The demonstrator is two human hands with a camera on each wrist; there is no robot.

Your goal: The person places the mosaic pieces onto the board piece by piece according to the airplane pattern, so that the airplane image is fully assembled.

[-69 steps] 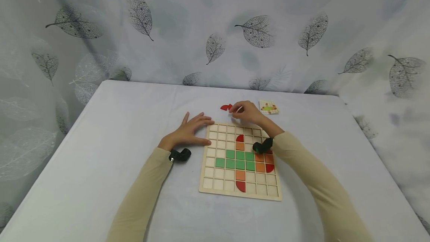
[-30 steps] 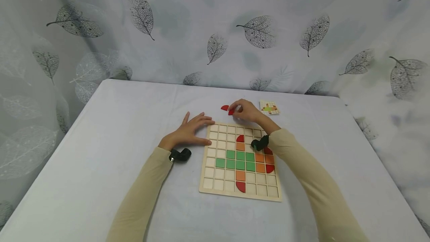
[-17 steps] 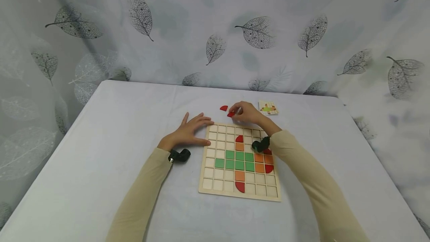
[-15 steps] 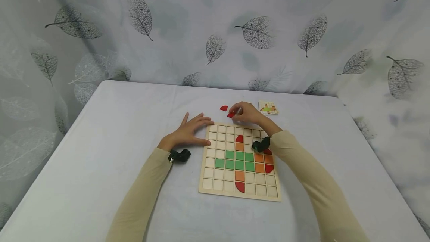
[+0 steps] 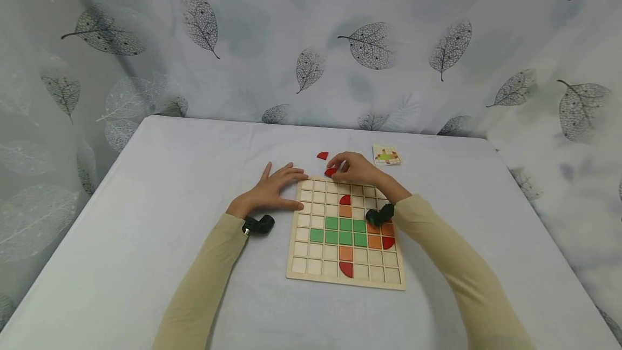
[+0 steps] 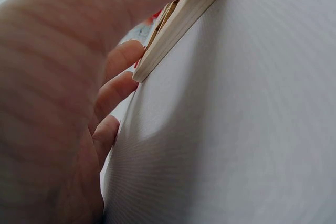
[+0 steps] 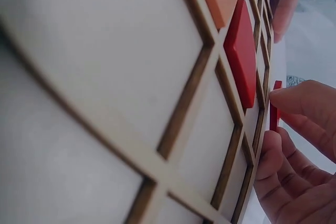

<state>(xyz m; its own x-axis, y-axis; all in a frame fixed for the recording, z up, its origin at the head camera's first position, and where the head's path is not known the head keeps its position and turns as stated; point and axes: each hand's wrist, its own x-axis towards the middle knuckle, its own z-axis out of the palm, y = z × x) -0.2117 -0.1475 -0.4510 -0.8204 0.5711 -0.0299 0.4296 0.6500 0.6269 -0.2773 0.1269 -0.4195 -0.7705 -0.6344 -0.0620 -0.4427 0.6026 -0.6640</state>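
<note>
A wooden grid board (image 5: pixel 320 267) lies on the white table, with green and orange squares and red quarter-circle tiles set in several cells. Just past its far edge, my right hand (image 5: pixel 356 168) pinches a red quarter-circle tile (image 5: pixel 330 172) between thumb and fingers. The right wrist view shows this tile (image 7: pixel 274 106) held on edge beside the board's rim. My left hand (image 5: pixel 267 190) rests along the board's left edge, fingers spread and fairly straight, thumb and fingertips touching the rim. In the left wrist view, fingers (image 6: pixel 116 92) meet the board's corner.
Another red quarter-circle tile (image 5: pixel 323 155) lies loose beyond the board. A patterned card (image 5: pixel 386 155) sits to the right of it, near the far side of the white table (image 5: pixel 194 177). Behind hangs a leaf-print curtain (image 5: pixel 272 31).
My right hand took hold of one red tile from the pair, drew it away from the other, and brought it nearer the board's far edge. The left hand stayed in place.
</note>
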